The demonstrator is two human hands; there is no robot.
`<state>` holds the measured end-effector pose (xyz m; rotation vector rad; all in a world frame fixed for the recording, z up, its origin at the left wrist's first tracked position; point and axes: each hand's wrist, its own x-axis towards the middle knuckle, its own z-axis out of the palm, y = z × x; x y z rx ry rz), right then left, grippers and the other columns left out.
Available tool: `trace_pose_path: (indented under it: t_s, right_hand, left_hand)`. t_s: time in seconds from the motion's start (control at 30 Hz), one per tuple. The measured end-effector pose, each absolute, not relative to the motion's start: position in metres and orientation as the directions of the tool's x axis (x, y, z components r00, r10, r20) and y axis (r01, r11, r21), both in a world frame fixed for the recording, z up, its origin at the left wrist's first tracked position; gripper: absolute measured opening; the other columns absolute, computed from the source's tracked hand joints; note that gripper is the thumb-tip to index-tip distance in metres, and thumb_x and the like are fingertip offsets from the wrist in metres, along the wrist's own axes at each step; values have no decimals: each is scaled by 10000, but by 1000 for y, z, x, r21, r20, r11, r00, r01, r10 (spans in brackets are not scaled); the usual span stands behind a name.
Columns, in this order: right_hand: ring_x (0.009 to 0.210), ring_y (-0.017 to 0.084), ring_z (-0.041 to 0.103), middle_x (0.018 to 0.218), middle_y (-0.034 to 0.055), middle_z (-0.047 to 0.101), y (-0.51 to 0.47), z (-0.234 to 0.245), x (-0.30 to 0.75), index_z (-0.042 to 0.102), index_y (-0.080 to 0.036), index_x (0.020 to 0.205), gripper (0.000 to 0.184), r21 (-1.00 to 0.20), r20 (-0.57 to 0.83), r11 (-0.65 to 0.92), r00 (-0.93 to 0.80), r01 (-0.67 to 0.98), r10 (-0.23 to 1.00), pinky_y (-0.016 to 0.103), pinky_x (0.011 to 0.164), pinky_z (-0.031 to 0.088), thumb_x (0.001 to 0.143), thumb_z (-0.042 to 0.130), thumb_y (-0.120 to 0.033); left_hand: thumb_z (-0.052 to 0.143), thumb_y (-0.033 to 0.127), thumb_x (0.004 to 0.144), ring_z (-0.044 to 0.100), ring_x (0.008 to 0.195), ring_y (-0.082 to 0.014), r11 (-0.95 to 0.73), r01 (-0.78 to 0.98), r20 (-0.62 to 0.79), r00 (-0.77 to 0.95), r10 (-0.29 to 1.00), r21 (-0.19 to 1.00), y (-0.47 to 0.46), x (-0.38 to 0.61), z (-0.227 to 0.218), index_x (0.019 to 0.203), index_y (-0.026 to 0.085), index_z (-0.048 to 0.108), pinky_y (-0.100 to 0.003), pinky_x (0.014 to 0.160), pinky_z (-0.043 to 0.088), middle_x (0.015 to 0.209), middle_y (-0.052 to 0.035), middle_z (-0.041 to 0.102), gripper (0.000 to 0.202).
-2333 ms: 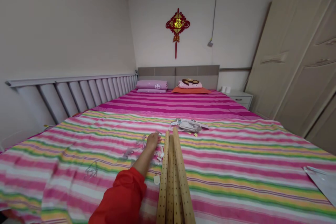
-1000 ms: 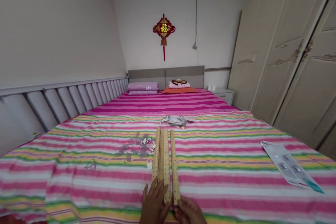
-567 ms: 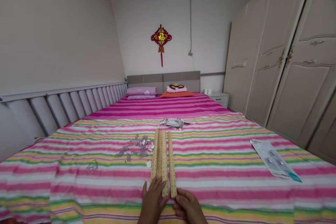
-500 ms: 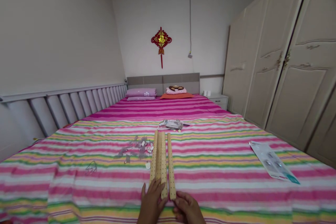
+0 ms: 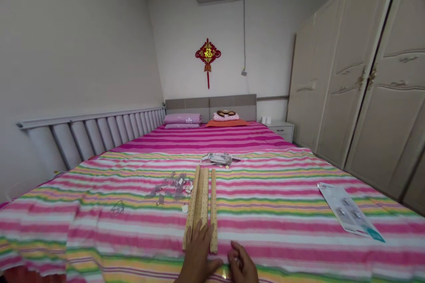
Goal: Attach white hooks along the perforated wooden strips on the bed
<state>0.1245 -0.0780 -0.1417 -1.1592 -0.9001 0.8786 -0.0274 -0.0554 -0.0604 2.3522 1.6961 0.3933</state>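
Pale wooden strips with rows of small dark dots lie lengthwise before me. My left hand (image 5: 198,247) rests flat, fingers spread, across the near ends of the left strip (image 5: 191,223) and the middle strips (image 5: 203,194). Its fingertips reach the right strip (image 5: 213,212), which lies slightly apart. To the right of that strip's near end, my right hand (image 5: 242,261) is off the wood with its fingers curled in. Whether anything is inside them is hidden. Between the hands, a small shiny yellowish piece (image 5: 224,273) shows on the cloth.
Clear plastic scraps and tags (image 5: 175,185) lie left of the strips. A plastic packet (image 5: 219,158) is beyond their far ends. A blister card (image 5: 348,212) lies right on the striped sheet (image 5: 282,247). Thin looped strands (image 5: 117,208) are at left. A bed rail (image 5: 99,128) borders the left.
My left hand has slid right, now spanning toward the right strip. The right strip sits closer to the others. My right hand has let go of its near end and moved right.
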Motion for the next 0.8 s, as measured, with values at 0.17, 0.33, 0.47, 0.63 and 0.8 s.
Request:
trace_pose_path:
  t_s: [0.17,0.33,0.47,0.63,0.8]
  right_hand:
    - [394,120,399,526,-1,550,-81,-155,114,703,-139,972,602,-953,298,250,379,172,876,240,394,351,738,498,-655]
    - [439,141,469,591,23,615,-86,-144,119,705,-149,996,584,-926,352,278,320,255,880,239,452,418,764,483,-637]
    - [467,150,503,632,25,643,-91,-130,129,687,-153,1056,536,-946,282,240,184,219,942,239,463,423,777,523,-581]
    - [530,167,541,705,44,679,-96,-118,131,688,-162,1048,487,-969,227,202,180,145,957,254,531,452,757,586,-537]
    - [546,176,541,670,37,661,-98,-112,129,697,-173,1028,535,-984,175,160,227,81,958,254,510,446,694,622,-585]
  left_hand:
    - [665,467,626,115,1425,-292,-282,909,20,290,957,306,-44,-12,-57,1422,316,324,-509,1136,3,1515,-40,292,879]
    - [642,470,629,101,1427,-290,-271,913,-13,289,957,304,-44,-6,-43,1407,260,372,-504,1133,-23,1518,-71,280,851]
    - [635,461,619,156,1415,-301,-268,907,-6,285,958,326,-48,-4,-31,1397,212,396,-510,1136,3,1494,-95,330,851]
    - [646,441,599,200,1402,-315,-268,900,37,272,962,343,-48,-2,-32,1373,177,434,-521,1140,33,1440,-111,421,845]
    - [655,431,604,234,1390,-323,-295,890,67,291,955,347,-48,-5,-40,1365,194,444,-549,1132,19,1436,-108,426,824]
